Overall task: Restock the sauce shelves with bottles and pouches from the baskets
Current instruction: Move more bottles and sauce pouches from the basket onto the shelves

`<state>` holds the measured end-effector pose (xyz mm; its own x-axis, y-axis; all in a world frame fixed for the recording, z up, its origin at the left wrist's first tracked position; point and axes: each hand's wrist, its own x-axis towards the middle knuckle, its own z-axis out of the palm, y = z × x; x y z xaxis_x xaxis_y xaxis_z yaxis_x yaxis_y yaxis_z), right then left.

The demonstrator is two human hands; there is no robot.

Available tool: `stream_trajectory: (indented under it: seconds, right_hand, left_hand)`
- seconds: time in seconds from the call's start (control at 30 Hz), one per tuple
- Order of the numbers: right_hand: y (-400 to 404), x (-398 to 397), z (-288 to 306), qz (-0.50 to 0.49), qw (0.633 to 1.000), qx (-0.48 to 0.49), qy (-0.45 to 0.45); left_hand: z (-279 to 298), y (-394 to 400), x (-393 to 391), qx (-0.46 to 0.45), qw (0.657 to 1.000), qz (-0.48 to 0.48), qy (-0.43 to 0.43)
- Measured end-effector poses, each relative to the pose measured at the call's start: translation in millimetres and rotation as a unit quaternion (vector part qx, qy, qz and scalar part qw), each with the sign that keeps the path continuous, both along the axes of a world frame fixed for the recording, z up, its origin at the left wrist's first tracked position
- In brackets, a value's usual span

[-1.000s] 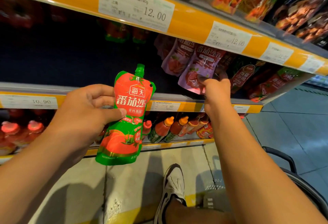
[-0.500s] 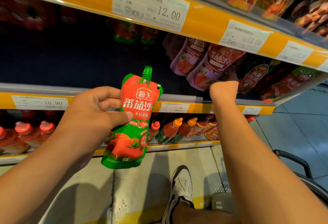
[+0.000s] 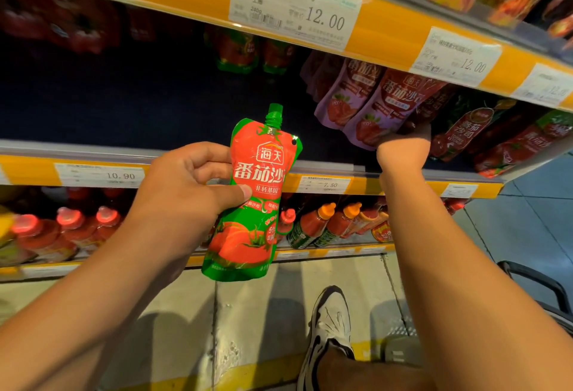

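Observation:
My left hand (image 3: pixel 183 192) grips a red and green spouted tomato sauce pouch (image 3: pixel 257 204) upright, in front of the middle shelf's edge (image 3: pixel 356 186). My right hand (image 3: pixel 403 151) reaches onto that shelf, at the lower edges of the purple sauce pouches (image 3: pixel 366 108) leaning there. Its fingers point into the shelf and are hidden in shadow, so I cannot tell whether they hold a pouch. Dark red pouches (image 3: pixel 465 130) lean to the right of that hand. Similar green and red pouches (image 3: pixel 238 52) stand deep at the back.
The left part of the middle shelf is dark and open. Red sauce bottles (image 3: pixel 316 223) with orange and red caps fill the bottom shelf. A black basket handle (image 3: pixel 533 279) shows at the lower right, and my white shoe (image 3: pixel 331 328) stands on the tiled floor.
My right hand has pushed further in and up onto the shelf among the pouches. The left hand keeps hold of the green and red pouch, nearly still.

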<state>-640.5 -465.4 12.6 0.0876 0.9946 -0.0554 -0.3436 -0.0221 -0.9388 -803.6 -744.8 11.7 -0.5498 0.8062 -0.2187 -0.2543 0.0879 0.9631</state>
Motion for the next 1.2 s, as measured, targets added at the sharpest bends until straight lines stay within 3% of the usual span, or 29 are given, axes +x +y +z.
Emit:
stream_trajectory:
  seconds: [0.07, 0.13, 0.17, 0.2, 0.27, 0.33, 0.43, 0.5, 0.67, 0.77, 0.9, 1.03, 1.1, 1.2]
  right_hand:
    - [-16, 5, 9, 0.002, 0.992, -0.034, -0.123]
    - [-30, 15, 9, -0.072, 0.921, -0.017, -0.383]
    - [-39, 18, 8, -0.083, 0.889, 0.019, -0.451]
    - [-51, 19, 11, -0.063, 0.882, 0.040, -0.465]
    - [-76, 14, 19, 0.024, 0.887, 0.066, -0.457]
    - [-106, 1, 31, 0.173, 0.880, 0.073, -0.437]
    - [-152, -25, 42, 0.419, 0.827, 0.036, -0.374]
    - [-172, -35, 37, 0.489, 0.808, 0.014, -0.327]
    - [-188, -48, 31, 0.480, 0.833, 0.033, -0.273]
    - [-188, -52, 32, 0.461, 0.848, 0.025, -0.262]
    - [-178, -57, 34, 0.375, 0.899, -0.029, -0.225]
    - [-157, -60, 35, 0.311, 0.934, -0.087, -0.155]
    - [-149, -66, 34, 0.283, 0.945, -0.073, -0.144]
    - [-137, -80, 34, 0.225, 0.964, -0.052, -0.131]
  left_hand:
    - [3, 0, -1, -0.001, 1.000, 0.006, -0.006]
    - [4, 0, -2, -0.004, 1.000, 0.012, -0.004]
    - [4, 0, -2, -0.003, 1.000, 0.017, -0.003]
    - [4, -1, -3, 0.000, 1.000, 0.022, -0.005]
    - [5, -3, -4, 0.009, 0.999, 0.032, -0.015]
    - [6, -4, -5, 0.023, 0.999, 0.042, -0.022]
    - [7, -5, -6, 0.047, 0.996, 0.065, -0.027]
    - [7, -7, -6, 0.060, 0.995, 0.078, -0.034]
    - [8, -14, -12, 0.086, 0.993, 0.083, 0.024]
    - [9, -19, -21, 0.069, 0.979, 0.061, 0.183]
    - [4, -31, -38, -0.076, 0.935, 0.058, 0.342]
    - [-12, -35, -40, -0.190, 0.840, -0.038, 0.506]
    - [-19, -37, -40, -0.218, 0.815, -0.071, 0.533]
    - [-24, -39, -40, -0.243, 0.810, -0.090, 0.526]
